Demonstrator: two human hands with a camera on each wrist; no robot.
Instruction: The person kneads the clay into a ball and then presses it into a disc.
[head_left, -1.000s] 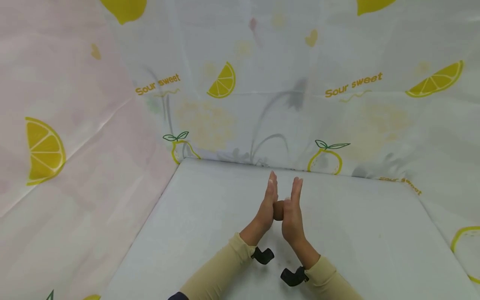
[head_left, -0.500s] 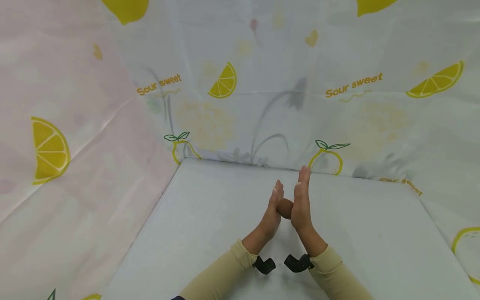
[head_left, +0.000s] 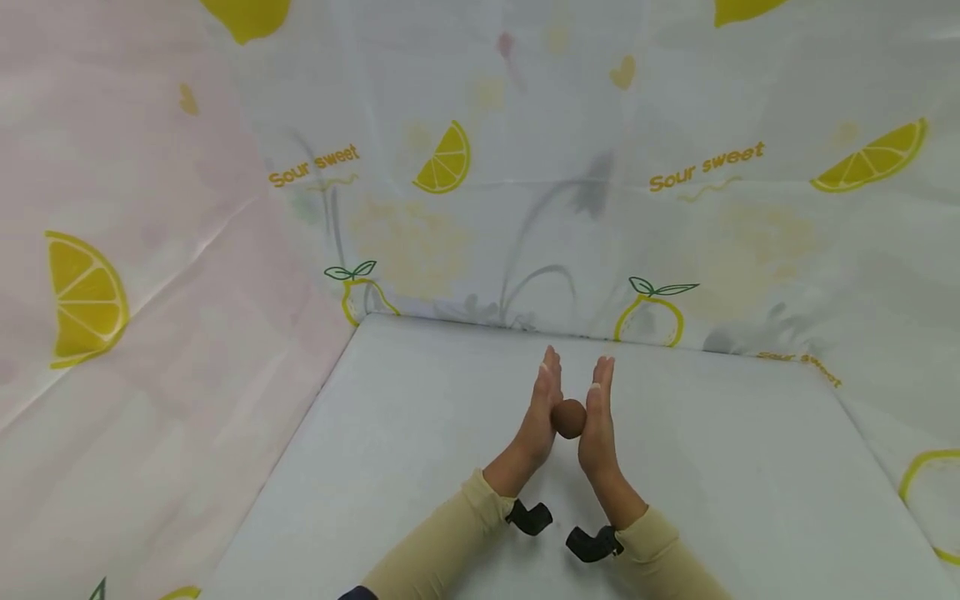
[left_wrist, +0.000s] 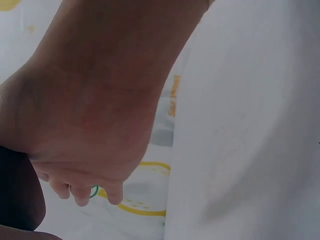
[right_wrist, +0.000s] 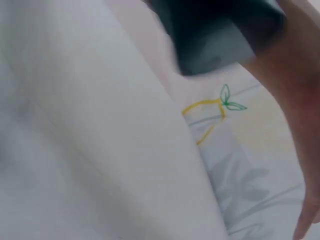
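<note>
A small brown clay-like ball (head_left: pixel 568 418) sits between my two palms in the head view, held up above the white tabletop. My left hand (head_left: pixel 538 412) presses its left side, fingers straight and pointing away from me. From the other side my right hand (head_left: pixel 597 421) touches it with the palm, its fingers straight too. A hand and forearm (left_wrist: pixel 95 110) fill much of the left wrist view; the ball is hidden there. Only part of a hand and forearm (right_wrist: pixel 300 100) shows at the right of the right wrist view, also without the ball.
Black wrist cameras (head_left: pixel 530 518) stick out from the inner sides of both beige sleeves (head_left: pixel 442 542), close to each other. The white tabletop (head_left: pixel 420 392) meets a lemon-print sheet (head_left: pixel 480 208) at the back and sides.
The palms slide against each other: in the last half second my right hand has drawn back toward me while my left has gone forward. The ball stays between them.
</note>
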